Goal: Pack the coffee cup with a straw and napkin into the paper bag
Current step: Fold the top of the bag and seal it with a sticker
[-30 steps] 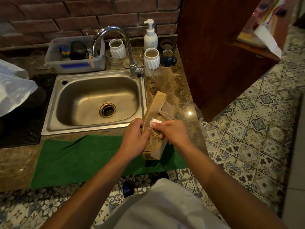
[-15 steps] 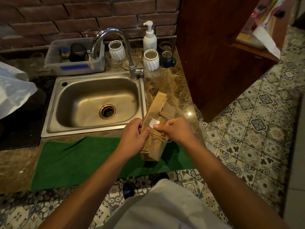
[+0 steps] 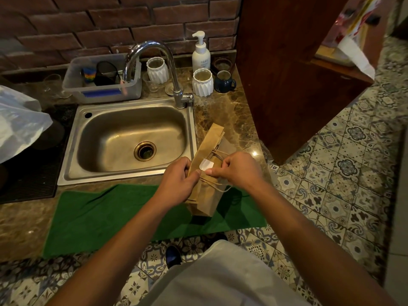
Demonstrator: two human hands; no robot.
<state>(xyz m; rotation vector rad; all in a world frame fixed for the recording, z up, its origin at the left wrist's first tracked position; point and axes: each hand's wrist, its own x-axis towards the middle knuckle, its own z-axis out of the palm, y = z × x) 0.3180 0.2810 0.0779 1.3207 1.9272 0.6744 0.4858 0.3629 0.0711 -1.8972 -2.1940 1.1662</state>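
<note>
Red brick wall [image 3: 106, 25] behind a marble counter [image 3: 223, 111], dark wooden cabinet [image 3: 284, 69], patterned tile floor [image 3: 344, 173]

You've got a flat-folded brown kraft paper bag [image 3: 206, 173] w/ twisted paper-cord handles, held up over the near right edge of the marble tabletop [image 3: 223, 111], just right of the sink. It's tilted: top end points away & slightly right, bottom fold hangs over the green mat. A small white rectangular sticker [image 3: 206, 165] sits on its upper face, mid-length. One cord handle loops out loose on the right side. Cup, straw & napkin aren't visible.
</note>
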